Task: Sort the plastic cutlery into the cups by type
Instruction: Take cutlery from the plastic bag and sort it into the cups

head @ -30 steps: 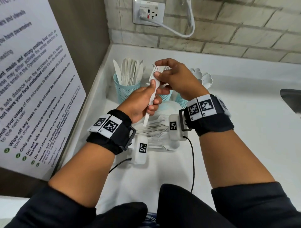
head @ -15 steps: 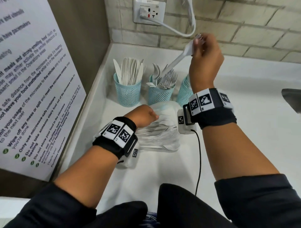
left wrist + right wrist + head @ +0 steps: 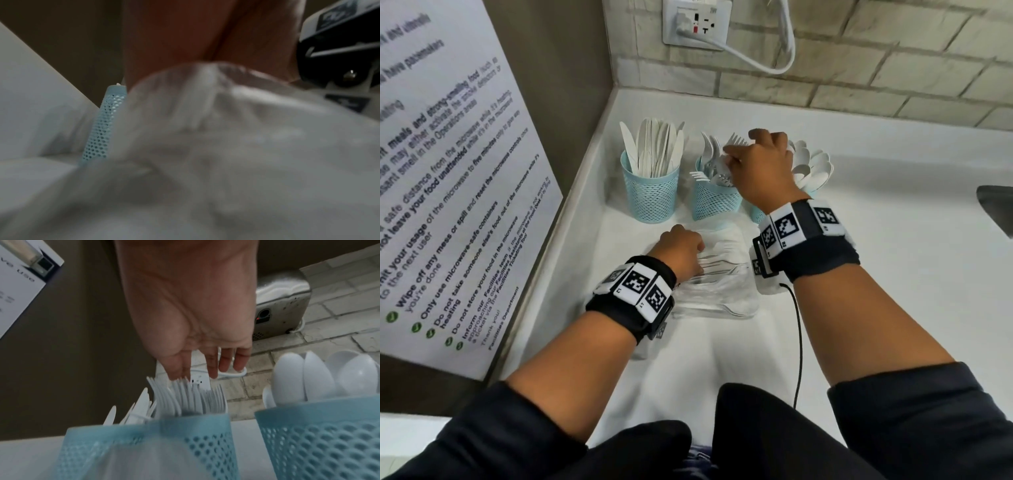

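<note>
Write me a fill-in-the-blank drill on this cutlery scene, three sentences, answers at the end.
1. The left cup holds only ____.
2. The right hand hovers over the middle cup, which holds ____.
3. The left hand rests on a clear plastic ____ of forks lying in front of the cups.

Missing words: knives; forks; bag

Dark long sleeves (image 3: 914,421), pushed up past bare forearms. Black wrist bands (image 3: 816,255) on both wrists, each with white squares showing black blocky marks. Small white camera box (image 3: 765,274) under the right wrist, thin black cable (image 3: 799,342) hanging down.
</note>
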The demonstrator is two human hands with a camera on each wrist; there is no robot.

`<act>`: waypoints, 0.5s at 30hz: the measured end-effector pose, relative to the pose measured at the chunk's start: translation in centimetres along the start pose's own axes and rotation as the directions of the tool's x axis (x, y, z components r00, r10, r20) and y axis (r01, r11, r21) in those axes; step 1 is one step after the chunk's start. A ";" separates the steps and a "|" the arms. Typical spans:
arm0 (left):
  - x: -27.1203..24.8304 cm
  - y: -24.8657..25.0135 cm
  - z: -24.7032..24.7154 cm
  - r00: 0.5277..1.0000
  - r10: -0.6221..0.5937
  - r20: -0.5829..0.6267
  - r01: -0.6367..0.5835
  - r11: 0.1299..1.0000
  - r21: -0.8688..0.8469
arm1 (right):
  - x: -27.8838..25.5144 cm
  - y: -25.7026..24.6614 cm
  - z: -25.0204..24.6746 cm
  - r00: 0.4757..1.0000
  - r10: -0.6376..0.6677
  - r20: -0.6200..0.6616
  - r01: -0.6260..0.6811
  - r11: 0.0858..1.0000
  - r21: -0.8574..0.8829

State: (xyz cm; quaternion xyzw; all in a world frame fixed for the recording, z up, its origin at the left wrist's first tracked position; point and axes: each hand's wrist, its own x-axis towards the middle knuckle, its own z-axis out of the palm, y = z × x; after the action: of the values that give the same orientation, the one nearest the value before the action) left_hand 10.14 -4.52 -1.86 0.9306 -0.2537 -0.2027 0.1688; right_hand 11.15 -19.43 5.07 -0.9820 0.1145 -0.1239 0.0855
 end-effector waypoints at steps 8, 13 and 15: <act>0.5 0.4 0.9 0.999 0.040 0.001 -0.040 0.997 0.066 | -1.8 -0.6 -5.6 0.931 -0.021 0.364 -0.024 0.993 0.119; 0.6 0.6 1.0 0.999 -0.001 0.036 -0.004 0.990 0.143 | -3.8 -0.2 -4.2 0.747 0.062 0.662 -0.020 0.997 -0.070; 0.8 0.6 1.0 0.999 -0.008 0.046 0.001 0.988 0.151 | -4.4 0.1 -2.6 0.729 0.078 0.680 -0.028 0.996 -0.083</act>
State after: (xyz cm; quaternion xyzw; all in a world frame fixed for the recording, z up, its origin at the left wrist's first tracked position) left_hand 10.04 -5.63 -2.73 0.9364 -0.2699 -0.2049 0.0913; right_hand 6.32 -18.77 6.54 -0.9575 0.1072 0.2515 0.0919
